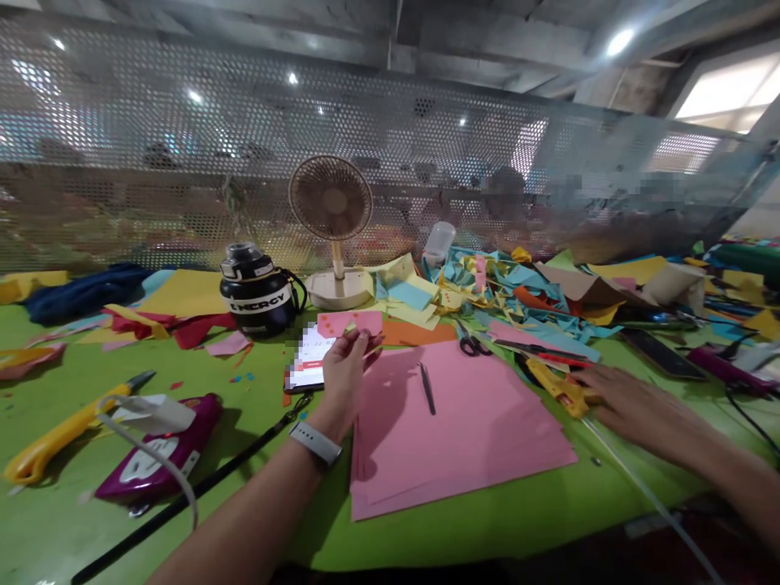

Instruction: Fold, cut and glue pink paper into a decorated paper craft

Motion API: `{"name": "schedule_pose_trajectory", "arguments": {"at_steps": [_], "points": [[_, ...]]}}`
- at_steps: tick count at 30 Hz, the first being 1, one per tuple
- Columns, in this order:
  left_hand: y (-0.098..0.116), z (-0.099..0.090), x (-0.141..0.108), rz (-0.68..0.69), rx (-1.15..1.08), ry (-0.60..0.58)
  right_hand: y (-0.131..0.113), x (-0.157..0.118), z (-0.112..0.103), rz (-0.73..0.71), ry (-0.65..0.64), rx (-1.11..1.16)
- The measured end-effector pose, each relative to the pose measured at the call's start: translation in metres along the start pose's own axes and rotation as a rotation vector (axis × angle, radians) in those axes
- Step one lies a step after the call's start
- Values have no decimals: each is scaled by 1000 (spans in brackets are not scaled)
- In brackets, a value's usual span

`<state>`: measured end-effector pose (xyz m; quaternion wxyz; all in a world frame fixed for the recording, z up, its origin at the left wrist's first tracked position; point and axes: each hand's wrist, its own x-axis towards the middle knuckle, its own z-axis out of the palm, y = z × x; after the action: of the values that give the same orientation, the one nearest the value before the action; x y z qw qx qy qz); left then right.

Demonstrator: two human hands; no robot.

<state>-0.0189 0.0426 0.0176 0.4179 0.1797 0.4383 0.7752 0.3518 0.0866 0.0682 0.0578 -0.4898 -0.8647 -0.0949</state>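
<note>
My left hand (344, 370), with a grey watch strap on the wrist, is closed in a pinch. A small yellow-green paper piece (350, 327) shows at its fingertips, in front of a pink card with orange dots (332, 323). A lit phone (305, 357) lies beside this hand. To the right, my right hand (625, 402) has its fingers closed round the rear end of a yellow glue gun (557, 388), partly hiding it. Between my hands lies a stack of pink paper (469, 455) with dark tweezers (427, 388) on top. Black scissors (472, 341) rest at the stack's far edge.
A fan (332, 199) and a black bottle (256, 292) stand at the back. Paper scraps (487, 280) heap behind the stack. On the left are a yellow-handled cutter (67, 431) and a purple mini iron (164, 451). A dark phone (661, 355) lies at the right.
</note>
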Motion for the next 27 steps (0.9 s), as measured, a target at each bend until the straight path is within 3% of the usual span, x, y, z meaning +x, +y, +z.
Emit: {"name": "schedule_pose_trajectory", "arguments": {"at_steps": [3, 7, 13, 21, 24, 26, 27], "points": [[0, 1, -2, 4, 15, -3, 8, -8, 12, 0, -24, -16], [-2, -1, -2, 6, 27, -29, 12, -7, 25, 7, 42, -100], [-4, -2, 0, -3, 16, -57, 26, 2, 39, -65, -88, -53], [-4, 1, 0, -45, -15, -64, 42, -10, 49, -125, 192, 154], [-5, 3, -1, -49, -16, -79, 24, -3, 42, -98, 309, 348], [-6, 4, -3, -52, -16, -94, -2, 8, 38, -23, 380, 513], [-6, 5, -4, -54, -12, -107, -19, 15, 36, 16, 350, 635]]}}
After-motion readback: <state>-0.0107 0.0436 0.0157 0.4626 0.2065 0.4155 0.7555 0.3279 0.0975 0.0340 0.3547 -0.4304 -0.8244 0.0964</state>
